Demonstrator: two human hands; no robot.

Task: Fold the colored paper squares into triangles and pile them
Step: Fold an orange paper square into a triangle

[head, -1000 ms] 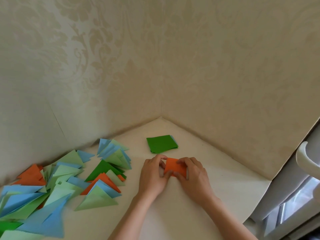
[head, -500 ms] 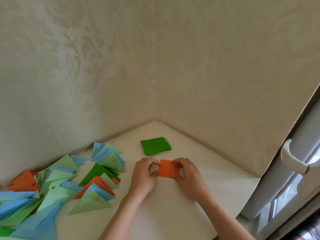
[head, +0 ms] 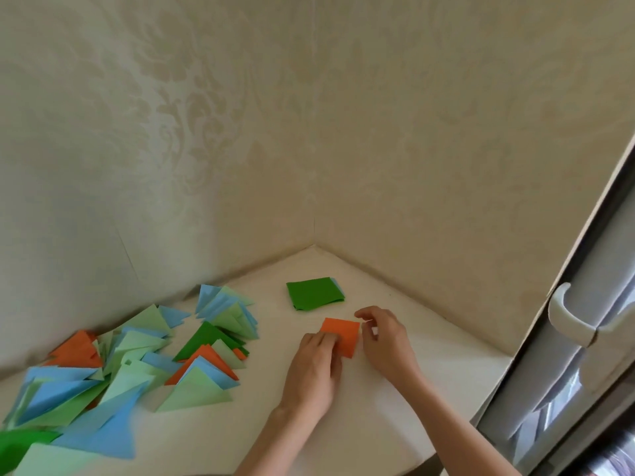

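Observation:
An orange paper square (head: 343, 333) lies flat on the cream table (head: 360, 424). My left hand (head: 314, 369) rests on its near left corner with the fingers laid over the paper. My right hand (head: 385, 341) pinches the square's far right corner between thumb and forefinger. A small stack of unfolded squares (head: 314, 293), dark green on top with a blue edge showing, sits just beyond the orange one. Several folded triangles (head: 113, 365) in blue, light green, dark green and orange are spread in a loose pile to the left.
Patterned beige walls meet in a corner just behind the stack. At the right stands a white window frame with a handle (head: 570, 321). The table's front right edge (head: 457, 438) runs close to my right forearm.
The orange square has been set down and flattened. My left hand moved from gripping its left edge to resting on it, and my right hand shifted to the far right corner.

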